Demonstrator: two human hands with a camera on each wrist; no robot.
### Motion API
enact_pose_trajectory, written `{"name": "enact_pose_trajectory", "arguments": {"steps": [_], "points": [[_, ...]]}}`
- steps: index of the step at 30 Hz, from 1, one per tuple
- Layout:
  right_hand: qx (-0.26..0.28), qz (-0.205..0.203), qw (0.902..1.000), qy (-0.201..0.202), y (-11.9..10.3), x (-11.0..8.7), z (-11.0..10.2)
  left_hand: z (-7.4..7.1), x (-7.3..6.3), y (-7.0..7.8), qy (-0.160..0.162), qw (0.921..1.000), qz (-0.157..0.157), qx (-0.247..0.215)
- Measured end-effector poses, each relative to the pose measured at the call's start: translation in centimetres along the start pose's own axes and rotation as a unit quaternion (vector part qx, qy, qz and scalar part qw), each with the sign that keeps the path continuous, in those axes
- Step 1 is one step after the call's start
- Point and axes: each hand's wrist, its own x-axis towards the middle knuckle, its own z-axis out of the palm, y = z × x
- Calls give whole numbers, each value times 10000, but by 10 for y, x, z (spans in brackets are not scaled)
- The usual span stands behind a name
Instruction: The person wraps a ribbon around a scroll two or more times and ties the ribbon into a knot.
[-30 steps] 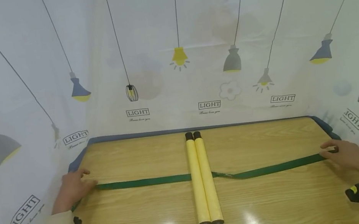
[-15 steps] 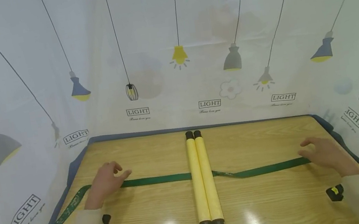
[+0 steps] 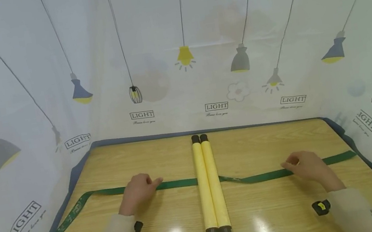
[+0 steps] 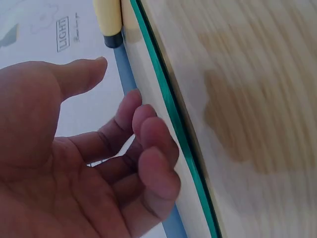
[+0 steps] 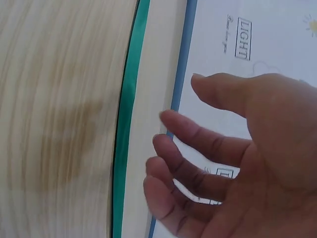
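Note:
Two yellow tubes [image 3: 212, 184] with dark end caps lie side by side down the middle of the table. A green ribbon [image 3: 263, 177] runs crosswise beneath them, with a twist just right of the tubes. Its left end bends toward the near left table edge. My left hand [image 3: 139, 191] is over the ribbon's left stretch, thumb apart from loosely curved fingers, nothing between them in the left wrist view. On the other side, my right hand [image 3: 307, 168] overlaps the ribbon's right stretch. In the right wrist view its relaxed fingers [image 5: 168, 198] hold nothing, beside the ribbon.
The wooden table [image 3: 142, 158] has a blue edging [image 3: 160, 136] along the back and sides. A white wall covering [image 3: 158, 24] printed with lamps stands behind and at both sides. Dark wrist camera mounts [image 3: 321, 207] show beneath the wrists.
Both hands have come inward from the ribbon's ends toward the yellow tubes, the left moving right and the right moving left. The ribbon's end portions are now uncovered; the tubes have stayed put.

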Motion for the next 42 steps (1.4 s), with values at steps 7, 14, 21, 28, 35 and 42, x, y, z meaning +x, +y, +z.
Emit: {"name": "enact_pose_trajectory", "arguments": {"steps": [7,14,21,28,35,42], "points": [[-153,778,9952,-571,-19,1,7,11,4,12,-85,9993,-279,246],[-227,1171,9896,-805,-31,4,20,14,4,17,-346,9937,-948,495],[-436,1252,9873,-875,-39,8,26,16,7,19,-246,9928,-1075,474],[-371,977,9906,-880,-41,13,26,19,11,22,-127,9948,-922,415],[237,598,9962,-586,-41,17,32,22,13,25,32,9975,-690,115],[1168,359,9923,-182,-41,23,34,25,16,27,667,9960,-178,-567]]}}
